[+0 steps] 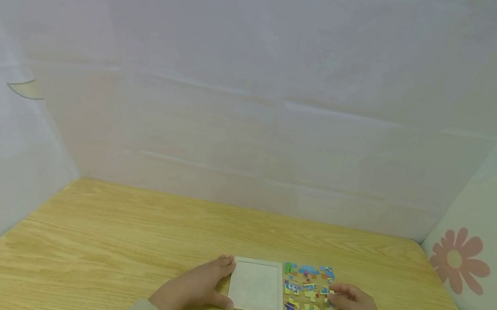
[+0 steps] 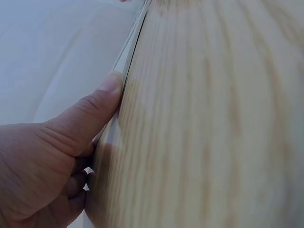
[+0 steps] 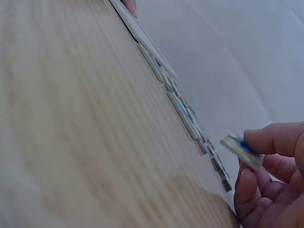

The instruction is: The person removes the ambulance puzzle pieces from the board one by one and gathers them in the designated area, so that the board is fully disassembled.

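Observation:
A white, shallow square puzzle tray (image 1: 257, 287) lies on the table with its inside bare. My left hand (image 1: 200, 286) holds its left side, thumb at the near corner and fingers at the far part. In the left wrist view, the left thumb (image 2: 110, 83) presses on the tray's edge, with the other fingers curled below. To the right of the tray lie several colourful jigsaw pieces (image 1: 304, 290) in loose rows. My right hand (image 1: 358, 307) is at their right side. In the right wrist view, it pinches one jigsaw piece (image 3: 241, 151) between thumb and fingers, tilted above the table.
The wooden table (image 1: 123, 244) reaches back to a pale cloth wall (image 1: 254, 123). Cloth with printed shapes closes both sides, with a red flower (image 1: 454, 259) on the right. The loose pieces (image 3: 190, 116) lie flat, close to the tray's right edge.

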Demonstrator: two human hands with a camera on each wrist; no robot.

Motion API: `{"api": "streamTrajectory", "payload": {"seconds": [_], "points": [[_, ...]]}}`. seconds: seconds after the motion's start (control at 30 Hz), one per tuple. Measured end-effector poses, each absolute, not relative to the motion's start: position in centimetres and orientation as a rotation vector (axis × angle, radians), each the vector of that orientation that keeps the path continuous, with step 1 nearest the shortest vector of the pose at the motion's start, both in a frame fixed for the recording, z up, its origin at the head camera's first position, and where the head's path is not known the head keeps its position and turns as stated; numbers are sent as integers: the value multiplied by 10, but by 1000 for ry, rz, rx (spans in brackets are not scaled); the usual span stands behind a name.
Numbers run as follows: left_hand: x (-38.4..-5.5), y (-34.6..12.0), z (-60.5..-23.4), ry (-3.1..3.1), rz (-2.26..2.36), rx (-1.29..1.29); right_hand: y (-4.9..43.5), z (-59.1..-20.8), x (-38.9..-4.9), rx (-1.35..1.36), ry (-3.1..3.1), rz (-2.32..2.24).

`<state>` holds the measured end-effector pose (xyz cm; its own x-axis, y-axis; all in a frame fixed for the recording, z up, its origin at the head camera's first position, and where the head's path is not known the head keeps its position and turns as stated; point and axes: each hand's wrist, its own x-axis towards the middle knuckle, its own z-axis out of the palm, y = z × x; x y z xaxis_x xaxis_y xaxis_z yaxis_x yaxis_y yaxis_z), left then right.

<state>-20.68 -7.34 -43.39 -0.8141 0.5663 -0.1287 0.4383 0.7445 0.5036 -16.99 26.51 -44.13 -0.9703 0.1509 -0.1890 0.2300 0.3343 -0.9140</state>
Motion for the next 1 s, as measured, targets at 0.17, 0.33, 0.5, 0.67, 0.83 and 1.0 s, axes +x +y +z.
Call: {"api": "streamTrajectory", "payload": {"seconds": [0.17, 0.33, 0.5, 0.67, 0.83, 1.0], "points": [[-208, -75, -436, 2662, 684, 778, 267, -444, -168, 384, 2568, -1644], [-208, -76, -437, 2667, 685, 779, 265, -446, -167, 413, 2614, -1606], [-209, -74, -434, 2664, 687, 778, 263, -443, -163, 406, 2702, -1557], [-210, -73, -434, 2669, 667, 773, 264, -440, -163, 396, 2816, -1367], [-210, -73, -434, 2668, 657, 768, 265, -438, -164, 370, 2856, -1252], [-208, -73, -432, 2661, 654, 771, 266, -438, -164, 380, 2846, -1207]]}}
